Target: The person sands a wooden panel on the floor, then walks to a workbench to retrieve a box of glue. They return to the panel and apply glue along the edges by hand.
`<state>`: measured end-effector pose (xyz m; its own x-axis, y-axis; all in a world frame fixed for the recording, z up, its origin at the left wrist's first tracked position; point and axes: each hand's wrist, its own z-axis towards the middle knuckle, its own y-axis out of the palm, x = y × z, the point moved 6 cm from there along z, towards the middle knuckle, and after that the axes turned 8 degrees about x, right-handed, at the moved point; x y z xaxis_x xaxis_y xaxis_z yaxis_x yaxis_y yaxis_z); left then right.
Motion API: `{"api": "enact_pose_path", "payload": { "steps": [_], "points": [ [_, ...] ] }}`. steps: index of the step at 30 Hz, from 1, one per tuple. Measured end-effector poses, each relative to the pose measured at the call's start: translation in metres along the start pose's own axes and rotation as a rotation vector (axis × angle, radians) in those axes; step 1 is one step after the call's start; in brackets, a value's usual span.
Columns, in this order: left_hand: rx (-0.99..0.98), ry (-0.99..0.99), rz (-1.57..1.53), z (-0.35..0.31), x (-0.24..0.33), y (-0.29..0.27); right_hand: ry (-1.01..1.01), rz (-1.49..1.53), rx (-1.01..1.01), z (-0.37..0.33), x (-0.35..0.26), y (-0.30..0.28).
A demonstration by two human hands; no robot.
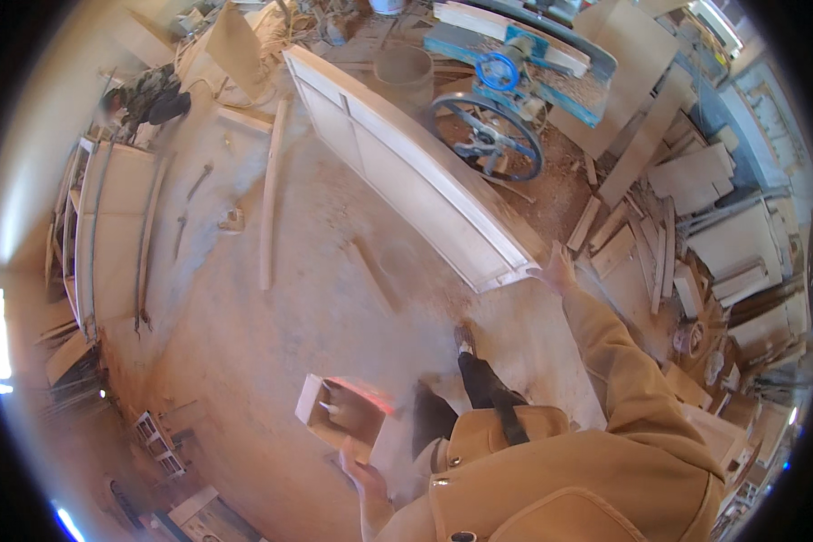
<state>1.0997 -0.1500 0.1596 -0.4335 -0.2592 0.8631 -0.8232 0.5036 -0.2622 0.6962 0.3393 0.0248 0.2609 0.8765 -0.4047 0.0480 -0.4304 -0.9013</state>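
Observation:
My right hand grips the near corner of a long, pale wooden framed panel, its fingers wrapped at the edge. The panel stands on its long side and stretches away toward the upper left. Low in the view, my left hand has its fingers stretched out and apart, beside an open wooden box. Whether it touches the box I cannot tell. A small pale object lies inside the box, and a red streak runs along its far edge.
Beyond the panel stands a blue woodworking machine with a dark spoked handwheel. Wood offcuts litter the right side. A long timber strip lies on the dusty floor. At the left stands a framed panel.

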Motion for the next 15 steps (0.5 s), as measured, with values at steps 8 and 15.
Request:
{"api": "enact_pose_path", "payload": {
  "steps": [8,15],
  "points": [
    [0.197,-0.213,-0.218,-0.021,0.041,0.011,0.024,-0.153,-0.189,0.061,-0.047,0.028],
    [0.273,-0.263,-0.246,-0.005,0.036,0.018,0.058,-0.043,-0.389,0.076,-0.017,0.044]
  ]
}}
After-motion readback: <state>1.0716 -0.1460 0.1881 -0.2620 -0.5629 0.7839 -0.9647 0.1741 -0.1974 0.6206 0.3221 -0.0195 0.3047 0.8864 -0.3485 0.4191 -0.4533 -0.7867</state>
